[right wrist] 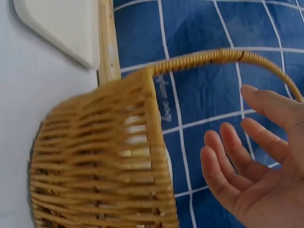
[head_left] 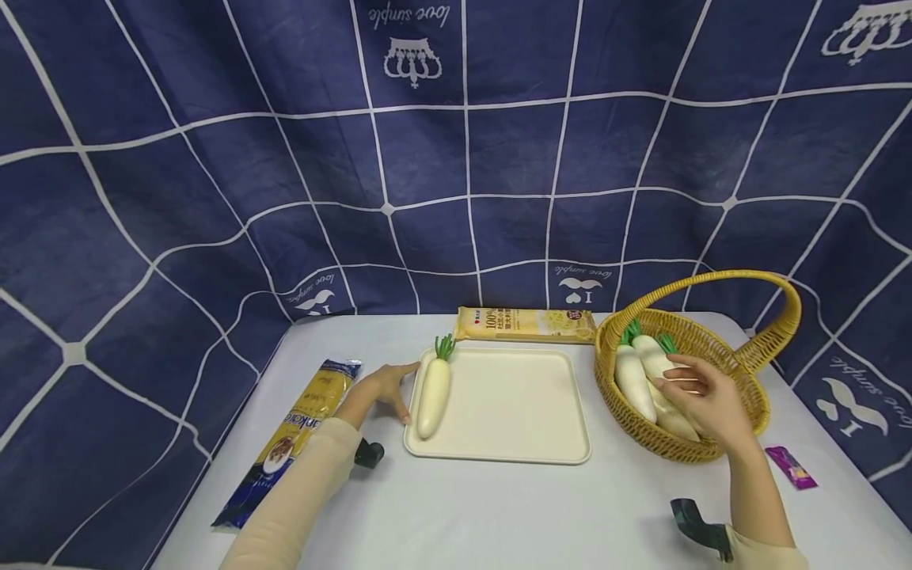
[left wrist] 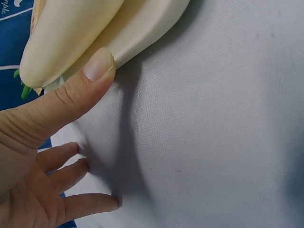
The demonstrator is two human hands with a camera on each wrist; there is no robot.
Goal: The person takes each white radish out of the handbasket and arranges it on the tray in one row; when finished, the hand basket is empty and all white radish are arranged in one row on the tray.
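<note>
A cream tray (head_left: 513, 404) lies on the table with one white radish (head_left: 434, 397) along its left side, green leaves at the far end. My left hand (head_left: 383, 389) is spread at the tray's left edge, the thumb right at the rim in the left wrist view and the other fingers over the tablecloth. On the right stands a wicker basket (head_left: 641, 427) with several white radishes (head_left: 634, 380) in it. Over the basket, under its arched handle, is my right hand (head_left: 712, 400); its fingers are loosely bent and hold nothing in the right wrist view (right wrist: 256, 166).
Behind the tray lies a yellow noodle packet (head_left: 526, 324). A blue and gold packet (head_left: 288, 443) is beside my left forearm. Right of the basket sits a small purple sachet (head_left: 791, 467). The basket's handle (head_left: 720, 277) arches high, and a blue checked cloth (head_left: 499, 158) hangs behind.
</note>
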